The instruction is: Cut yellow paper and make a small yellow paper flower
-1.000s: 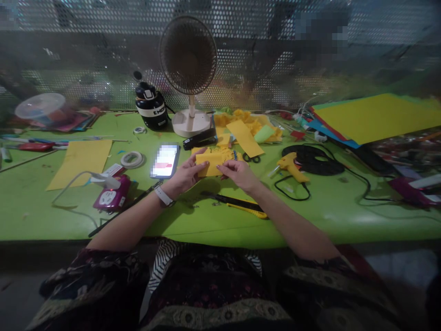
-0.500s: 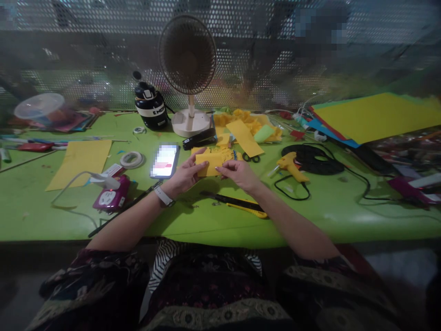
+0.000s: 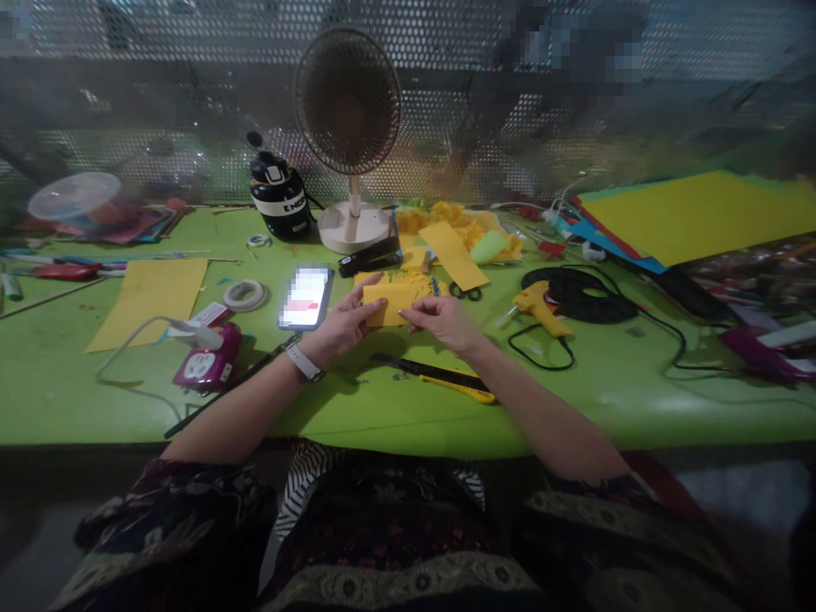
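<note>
Left hand [image 3: 342, 328] pinches yellow paper [image 3: 391, 296], fingers half-hidden; right hand [image 3: 448, 325] nearly closed, grip unclear.

Looks like a craft corner; cannot tell whether in a home or a small workshop. Judged by a green-covered table [image 3: 357, 416] crowded with making gear: glue gun [image 3: 534, 302], yellow-and-black cutter [image 3: 475, 391], roll of tape [image 3: 260, 297], stack of coloured sheets [image 3: 701, 217], crinkled yellow material [image 3: 451, 214]. Also noted: desk fan [image 3: 348, 106], black bottle [image 3: 281, 204] and phone [image 3: 306, 297], all more everyday than industrial. Backed by a perforated screen [image 3: 459, 127], blurred beyond.
</note>
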`<state>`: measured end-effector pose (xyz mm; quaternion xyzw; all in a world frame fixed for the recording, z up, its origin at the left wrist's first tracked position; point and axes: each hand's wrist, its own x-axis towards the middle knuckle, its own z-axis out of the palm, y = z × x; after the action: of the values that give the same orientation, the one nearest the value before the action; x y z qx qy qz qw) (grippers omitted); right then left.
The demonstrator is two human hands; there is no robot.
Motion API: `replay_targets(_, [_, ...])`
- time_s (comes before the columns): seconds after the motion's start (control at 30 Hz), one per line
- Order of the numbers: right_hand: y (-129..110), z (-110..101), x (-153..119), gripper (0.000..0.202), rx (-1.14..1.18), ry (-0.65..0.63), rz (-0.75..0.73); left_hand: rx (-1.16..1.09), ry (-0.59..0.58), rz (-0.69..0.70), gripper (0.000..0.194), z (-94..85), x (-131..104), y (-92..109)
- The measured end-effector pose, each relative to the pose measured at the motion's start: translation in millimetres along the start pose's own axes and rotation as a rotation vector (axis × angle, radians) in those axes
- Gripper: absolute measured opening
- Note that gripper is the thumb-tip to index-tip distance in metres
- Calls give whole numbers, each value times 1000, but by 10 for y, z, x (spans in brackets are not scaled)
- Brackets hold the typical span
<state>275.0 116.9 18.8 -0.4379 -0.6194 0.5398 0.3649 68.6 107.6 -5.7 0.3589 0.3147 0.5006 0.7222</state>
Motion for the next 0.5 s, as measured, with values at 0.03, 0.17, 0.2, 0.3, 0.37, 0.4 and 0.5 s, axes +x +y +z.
replay_targets(0.03, [-4, 1, -3, 47, 4, 3, 9, 9, 4, -2, 70, -2, -1, -2])
replay_targets(0.17, [-26, 14, -19, 52, 9, 18, 26, 42, 8, -8, 70, -8, -7, -16])
replay_targets(0.2, [-29, 18, -19, 53, 8, 19, 26, 46, 4, -9, 71, -7, -9, -19])
replay_targets(0.3, [-23, 26, -9, 55, 24, 13, 20, 48, -1, -12, 72, 2, -15, -21])
replay_targets(0.37, [-11, 25, 2, 54, 37, 9, 13, 43, 0, -16, 73, 9, -17, -18])
replay_targets(0.4, [-3, 23, 6, 54, 37, 7, 10, 38, 0, -17, 74, 12, -18, -17])
replay_targets(0.5, [19, 12, 15, 52, 29, 8, 5, 25, -6, -19, 76, 18, -20, -13])
